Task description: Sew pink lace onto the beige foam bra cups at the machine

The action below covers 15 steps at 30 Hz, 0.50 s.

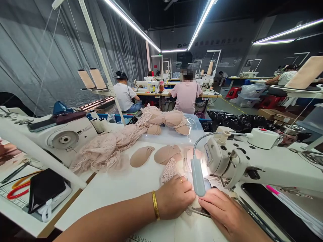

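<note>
My left hand [175,198], with a ring and gold bangle, is closed on a beige lace fabric piece [169,170] in front of the sewing machine. A part of the lace spreads out beyond its knuckles. My right hand [223,210] has its fingers pressed together at the other edge of the pale work, close to the left fingertips. A grey lamp head [198,178] on a bendy neck hangs over the gap between the hands and hides the needle area. The white sewing machine [219,158] stands just behind and right of my hands.
Beige molded cups [142,157] and a heap of lace fabric [108,149] lie on the table beyond my left arm. A clear plastic bin [194,129] holds more pieces. A black phone [272,205] and scissors [254,215] lie at right. Co-workers sit ahead.
</note>
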Available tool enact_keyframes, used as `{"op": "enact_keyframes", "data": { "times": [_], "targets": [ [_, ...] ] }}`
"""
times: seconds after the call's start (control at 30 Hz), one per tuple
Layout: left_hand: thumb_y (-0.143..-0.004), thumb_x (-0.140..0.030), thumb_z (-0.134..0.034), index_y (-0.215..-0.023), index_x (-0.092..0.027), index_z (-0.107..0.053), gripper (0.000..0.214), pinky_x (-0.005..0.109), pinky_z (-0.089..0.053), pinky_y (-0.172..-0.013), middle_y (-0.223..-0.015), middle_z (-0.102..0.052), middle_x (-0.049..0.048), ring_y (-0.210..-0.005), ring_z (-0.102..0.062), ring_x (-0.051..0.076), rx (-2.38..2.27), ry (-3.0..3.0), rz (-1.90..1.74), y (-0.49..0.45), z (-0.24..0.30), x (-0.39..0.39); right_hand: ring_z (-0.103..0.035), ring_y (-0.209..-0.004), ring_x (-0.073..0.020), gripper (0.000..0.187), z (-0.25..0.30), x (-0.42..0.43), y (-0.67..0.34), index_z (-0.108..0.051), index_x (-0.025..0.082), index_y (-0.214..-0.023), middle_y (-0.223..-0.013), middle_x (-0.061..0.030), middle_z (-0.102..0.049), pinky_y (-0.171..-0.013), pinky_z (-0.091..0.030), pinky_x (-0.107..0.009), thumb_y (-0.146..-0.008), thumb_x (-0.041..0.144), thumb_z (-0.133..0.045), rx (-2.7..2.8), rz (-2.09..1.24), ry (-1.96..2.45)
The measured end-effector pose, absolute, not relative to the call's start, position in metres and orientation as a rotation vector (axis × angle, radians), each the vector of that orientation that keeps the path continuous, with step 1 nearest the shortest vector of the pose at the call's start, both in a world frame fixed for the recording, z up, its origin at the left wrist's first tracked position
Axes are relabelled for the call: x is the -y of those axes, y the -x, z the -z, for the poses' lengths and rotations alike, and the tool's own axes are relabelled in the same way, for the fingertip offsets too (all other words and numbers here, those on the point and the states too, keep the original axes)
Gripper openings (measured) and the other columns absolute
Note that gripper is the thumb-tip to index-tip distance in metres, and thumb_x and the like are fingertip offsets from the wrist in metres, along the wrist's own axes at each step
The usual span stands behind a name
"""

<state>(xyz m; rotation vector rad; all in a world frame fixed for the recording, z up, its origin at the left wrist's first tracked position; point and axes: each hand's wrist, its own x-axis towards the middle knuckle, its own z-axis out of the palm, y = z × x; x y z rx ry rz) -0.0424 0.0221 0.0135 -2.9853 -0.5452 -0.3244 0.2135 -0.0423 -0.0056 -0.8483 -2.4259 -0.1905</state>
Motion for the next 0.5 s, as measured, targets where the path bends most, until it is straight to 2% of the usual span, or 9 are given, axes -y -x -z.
{"op": "enact_keyframes", "data": {
  "times": [0.2, 0.37, 0.5],
  "targets": [
    [-0.096, -0.022, -0.060, -0.086, -0.018, -0.056, 0.011, 0.037, -0.043, -0.080, -0.096, -0.063, 0.0058, -0.086, -0.056, 0.021, 0.540, 2.968, 0.389, 0.041, -0.009, -0.021, -0.075, -0.099, -0.0184, 0.035, -0.007, 0.043, -0.208, -0.068, 0.019, -0.125, -0.109, -0.0071, -0.079, -0.076, -0.064, -0.024, -0.100, 0.005, -0.046, 2.406, 0.189, 0.834],
    [-0.100, -0.028, -0.058, -0.082, -0.018, -0.055, 0.021, 0.038, -0.042, -0.076, -0.092, -0.063, 0.0053, -0.082, -0.054, 0.021, 0.493, 2.933, 0.461, 0.040, -0.011, -0.020, -0.075, -0.101, -0.0184, 0.037, -0.006, 0.041, -0.207, -0.068, 0.020, -0.125, -0.108, -0.0068, -0.080, -0.074, -0.064, -0.023, -0.099, 0.005, -0.047, 2.386, 0.227, 0.839],
    [-0.100, -0.029, -0.058, -0.084, -0.018, -0.056, 0.020, 0.039, -0.043, -0.077, -0.092, -0.064, 0.0067, -0.082, -0.053, 0.021, 0.474, 2.944, 0.438, 0.041, -0.012, -0.022, -0.077, -0.099, -0.0183, 0.037, -0.005, 0.042, -0.209, -0.068, 0.019, -0.124, -0.107, -0.0067, -0.080, -0.070, -0.063, -0.022, -0.097, 0.005, -0.048, 2.389, 0.257, 0.852]
  ]
}}
